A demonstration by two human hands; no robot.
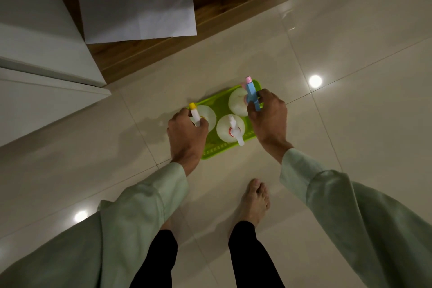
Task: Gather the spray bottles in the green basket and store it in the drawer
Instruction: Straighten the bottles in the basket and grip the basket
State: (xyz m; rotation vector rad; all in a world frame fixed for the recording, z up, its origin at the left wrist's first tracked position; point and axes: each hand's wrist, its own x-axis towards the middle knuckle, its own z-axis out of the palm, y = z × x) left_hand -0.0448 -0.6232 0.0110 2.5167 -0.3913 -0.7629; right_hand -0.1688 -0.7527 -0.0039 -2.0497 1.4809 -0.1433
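A bright green basket (218, 151) lies on the tiled floor in front of my feet. Three white spray bottles stand in it. My left hand (185, 134) grips the yellow-nozzled bottle (207, 114) at the basket's left end. My right hand (268, 118) holds the blue-and-pink sprayer head of the bottle (237, 100) at the far right. Between them stands a bottle with a white trigger and a red collar (228, 128), touched by neither hand.
An open wooden drawer or low cabinet (210, 14) lies ahead, lined with grey paper sheets (138, 2). White cabinet fronts (42, 58) project at the left. My bare feet (254, 201) stand just behind the basket on glossy tiles.
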